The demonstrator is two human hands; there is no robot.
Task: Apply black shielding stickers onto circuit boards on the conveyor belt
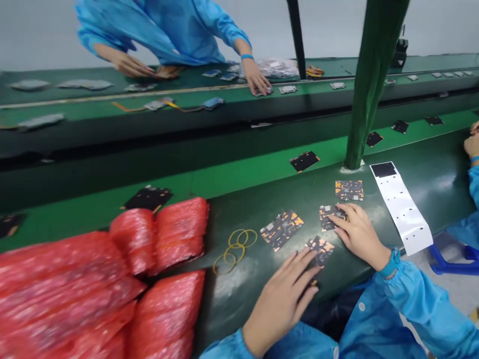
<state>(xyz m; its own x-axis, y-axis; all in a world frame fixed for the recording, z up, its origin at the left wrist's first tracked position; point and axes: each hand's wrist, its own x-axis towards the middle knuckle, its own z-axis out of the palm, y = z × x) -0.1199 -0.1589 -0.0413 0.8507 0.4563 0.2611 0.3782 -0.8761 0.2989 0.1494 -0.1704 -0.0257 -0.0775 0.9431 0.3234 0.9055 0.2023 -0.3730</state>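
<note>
My left hand [282,298] lies stretched out, fingers apart, over a black-and-gold circuit board [322,251] near the table's front edge. Its fingers cover part of that board. Fingertips of my right hand [358,233] rest spread on a second circuit board [327,217], which appears to lie flat on the dark green table [239,299]. Just beyond it is another circuit board [349,190]. To the left, one more circuit board [282,229] lies at an angle, beside several thin yellow rubber bands [235,245].
Red bubble-wrap packs [60,284] fill the left side. A white sheet with a black patch [402,209] lies at right. A green post [368,85] rises behind the boards. Black boards [305,161] sit along the bright green strip. Across, a co-worker's hand [256,77] touches a small part.
</note>
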